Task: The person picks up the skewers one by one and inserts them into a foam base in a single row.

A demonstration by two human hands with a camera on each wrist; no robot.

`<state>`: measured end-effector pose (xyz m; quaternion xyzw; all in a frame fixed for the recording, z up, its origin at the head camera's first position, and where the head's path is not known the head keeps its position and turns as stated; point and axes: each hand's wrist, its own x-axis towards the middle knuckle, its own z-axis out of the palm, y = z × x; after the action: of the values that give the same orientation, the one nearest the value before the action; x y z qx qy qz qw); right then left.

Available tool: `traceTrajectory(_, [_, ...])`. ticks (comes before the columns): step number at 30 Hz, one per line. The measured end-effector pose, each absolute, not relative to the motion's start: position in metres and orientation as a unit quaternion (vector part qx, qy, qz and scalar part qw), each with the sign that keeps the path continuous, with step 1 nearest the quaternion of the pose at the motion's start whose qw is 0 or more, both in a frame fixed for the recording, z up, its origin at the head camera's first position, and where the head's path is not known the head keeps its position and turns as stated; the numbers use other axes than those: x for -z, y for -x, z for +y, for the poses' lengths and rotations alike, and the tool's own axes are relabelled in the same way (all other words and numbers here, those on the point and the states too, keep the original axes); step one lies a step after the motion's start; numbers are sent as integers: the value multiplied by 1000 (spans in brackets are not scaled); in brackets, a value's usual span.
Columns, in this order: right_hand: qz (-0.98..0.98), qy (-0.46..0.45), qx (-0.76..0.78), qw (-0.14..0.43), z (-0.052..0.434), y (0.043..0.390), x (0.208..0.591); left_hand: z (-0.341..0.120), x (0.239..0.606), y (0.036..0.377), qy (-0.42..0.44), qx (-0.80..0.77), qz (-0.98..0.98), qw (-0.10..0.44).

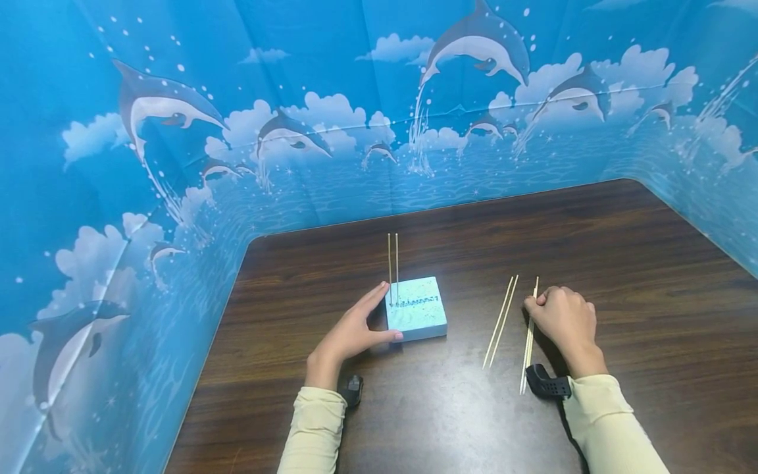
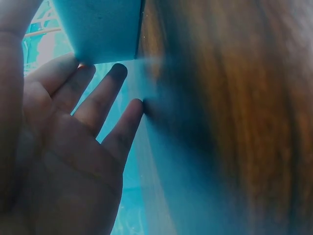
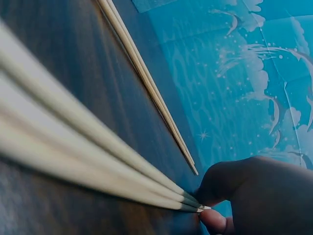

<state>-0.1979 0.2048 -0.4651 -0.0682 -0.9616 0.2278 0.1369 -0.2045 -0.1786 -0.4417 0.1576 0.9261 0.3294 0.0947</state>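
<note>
My left hand (image 1: pixel 349 331) holds a pale blue foam block (image 1: pixel 420 324) at its left side, thumb at the near corner and index finger at the far one. Two thin wooden sticks (image 1: pixel 397 263) stand upright in the block by a dark row of marks. In the left wrist view, the fingers (image 2: pixel 110 98) are spread, with some tips at the block (image 2: pixel 100 32). Over to the right, my right hand (image 1: pixel 566 322) pinches several wooden sticks (image 1: pixel 527 359) near their far ends. The right wrist view shows thumb and finger at those stick tips.
Two more wooden sticks (image 1: pixel 500 322) lie side by side on the dark wood table (image 1: pixel 450 408), between the block and the right hand. A blue cloth (image 1: pixel 349 178) printed with dolphins hangs behind and along the table's sides. Each wrist wears a black device (image 1: pixel 547 383).
</note>
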Motion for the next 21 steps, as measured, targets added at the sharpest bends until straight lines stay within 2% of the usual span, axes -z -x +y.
traceTrajectory(14, [-964, 79, -235, 98, 203, 198, 460, -180, 443, 205, -155, -324, 928, 94])
traceTrajectory(21, [-963, 82, -237, 97, 202, 196, 457, -180, 443, 205, -155, -324, 929, 96])
